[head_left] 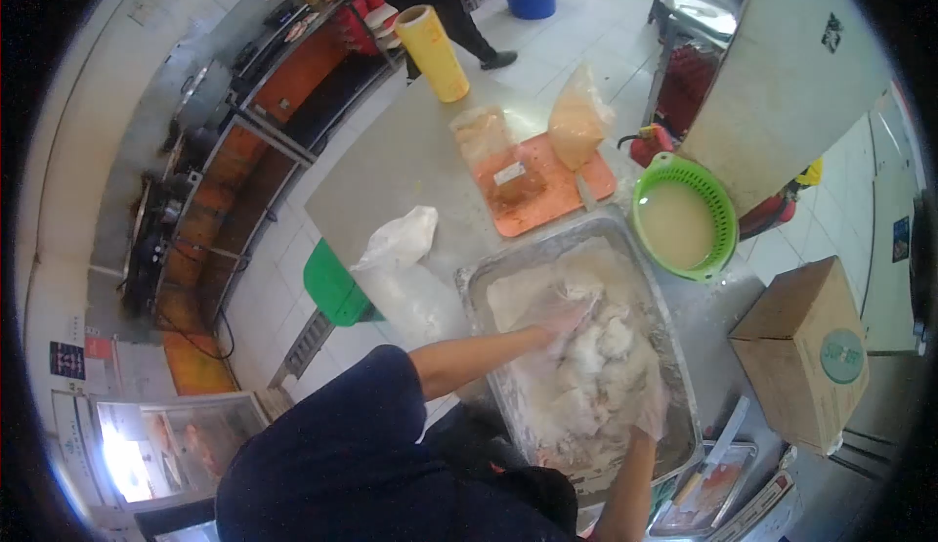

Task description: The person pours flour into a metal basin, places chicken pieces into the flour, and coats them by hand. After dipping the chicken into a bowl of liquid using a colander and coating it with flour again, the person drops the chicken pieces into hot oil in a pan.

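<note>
I'm flanking the powder-coated lumps (614, 343) in the metal tray (679, 371) with left hand (567, 314) and right hand (652, 411); gentle lifting is probably suiting them best. I can't tell whether fingers are gripping.

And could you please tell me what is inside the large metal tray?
The large metal tray holds white powder and powder-coated lumps, with the left hand and right hand among them. Whatever lies beneath is covered.
</note>
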Motion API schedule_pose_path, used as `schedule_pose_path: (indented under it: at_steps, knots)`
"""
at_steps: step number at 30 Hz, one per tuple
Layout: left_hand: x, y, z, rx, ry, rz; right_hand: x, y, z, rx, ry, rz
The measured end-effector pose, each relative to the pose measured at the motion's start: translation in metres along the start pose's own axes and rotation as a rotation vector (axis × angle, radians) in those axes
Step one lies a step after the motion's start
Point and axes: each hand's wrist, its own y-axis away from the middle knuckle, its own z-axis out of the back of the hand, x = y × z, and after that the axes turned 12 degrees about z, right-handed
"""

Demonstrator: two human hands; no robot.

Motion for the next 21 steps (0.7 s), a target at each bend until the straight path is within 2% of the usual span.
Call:
schedule_pose_path:
  at_steps: [1,2,3,4,6,7,8,9,11,13,15,16,18,19,20,21]
  knots:
    - [-0.006,-0.016,-0.009,0.084,0.099,0.011,0.029,-0.015,-0.004,-0.098,-0.541,-0.086]
    - [-0.023,-0.004,-0.019,0.130,0.210,-0.104,0.061,-0.030,-0.004,-0.196,-1.081,-0.169]
    - [-0.033,-0.020,-0.020,0.147,0.193,-0.112,0.079,-0.049,0.003,-0.299,-1.626,-0.235]
    - [-0.029,-0.050,-0.023,0.202,0.078,-0.297,0.071,-0.065,0.004,-0.323,-1.616,-0.243]
    - [-0.010,-0.093,-0.026,0.321,-0.036,-0.572,0.016,-0.096,-0.028,-0.125,-1.660,-0.247]
    - [-0.005,-0.102,-0.010,0.382,-0.047,-0.668,-0.009,-0.108,-0.044,-0.030,-1.685,-0.254]
    - [-0.017,-0.073,0.004,0.504,0.038,-0.608,-0.030,-0.117,-0.061,0.043,-1.573,-0.168]
    - [-0.011,-0.085,0.029,0.247,-0.481,-1.152,-0.046,-0.115,-0.072,0.107,-1.468,-0.101]
    - [-0.027,-0.018,0.044,0.128,-0.762,-1.319,0.020,-0.074,-0.028,0.095,-0.937,0.028]
    - [-0.020,0.031,0.052,0.458,0.066,-0.081,0.080,-0.022,0.011,0.029,-0.170,0.234]
    - [0.022,0.035,0.057,0.331,0.057,0.055,0.085,0.022,0.009,-0.053,0.238,0.343]
    - [0.043,0.035,0.058,0.291,0.053,0.094,0.057,0.043,-0.006,-0.051,0.246,0.327]
    - [0.069,0.030,0.054,0.107,0.176,0.103,0.033,0.060,-0.004,0.003,0.198,0.460]
    - [0.073,0.032,0.053,0.092,0.157,-0.055,0.028,0.061,0.002,0.025,0.185,0.509]
    - [0.068,0.021,0.053,0.096,0.166,-0.044,0.025,0.061,0.007,-0.082,0.043,0.201]
    - [0.055,0.009,0.049,0.118,0.162,-0.033,0.027,0.064,0.007,-0.121,-0.023,0.031]
